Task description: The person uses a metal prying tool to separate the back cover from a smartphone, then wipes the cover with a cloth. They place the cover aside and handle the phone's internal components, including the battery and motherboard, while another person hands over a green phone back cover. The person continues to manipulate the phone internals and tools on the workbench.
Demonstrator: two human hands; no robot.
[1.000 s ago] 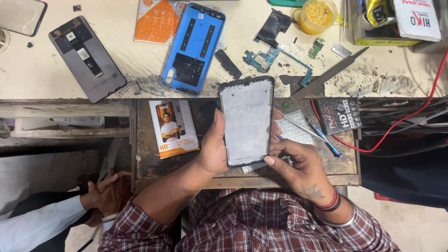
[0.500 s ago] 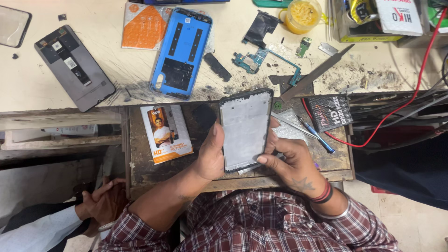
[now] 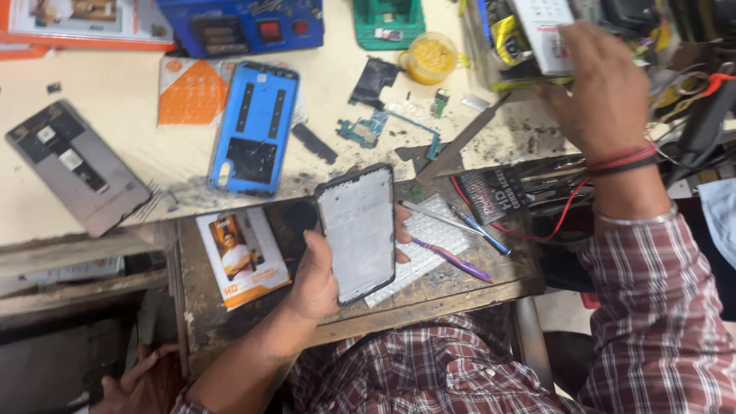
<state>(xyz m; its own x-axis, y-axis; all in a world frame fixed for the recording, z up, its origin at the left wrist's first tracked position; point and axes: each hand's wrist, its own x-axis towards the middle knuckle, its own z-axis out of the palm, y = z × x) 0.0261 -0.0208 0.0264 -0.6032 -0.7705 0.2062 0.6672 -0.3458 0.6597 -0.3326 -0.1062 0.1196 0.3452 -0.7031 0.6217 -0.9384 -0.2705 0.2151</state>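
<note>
My left hand grips a black phone frame with a pale grey inner panel, held upright over the dark wooden pull-out board. My right hand is stretched up to the far right of the bench. It rests on a clear box of clutter next to a white packet; whether its fingers hold anything is hidden. A red thread bracelet and a bangle circle that wrist.
A blue phone back cover, a grey phone chassis, an orange packet, small circuit boards, a yellow cup, metal tweezers, pens and a red wire lie about. Another person's hand shows bottom left.
My right hand has let go of the phone frame and swung up to the far right of the bench. The left hand keeps holding the frame. The view has shifted.
</note>
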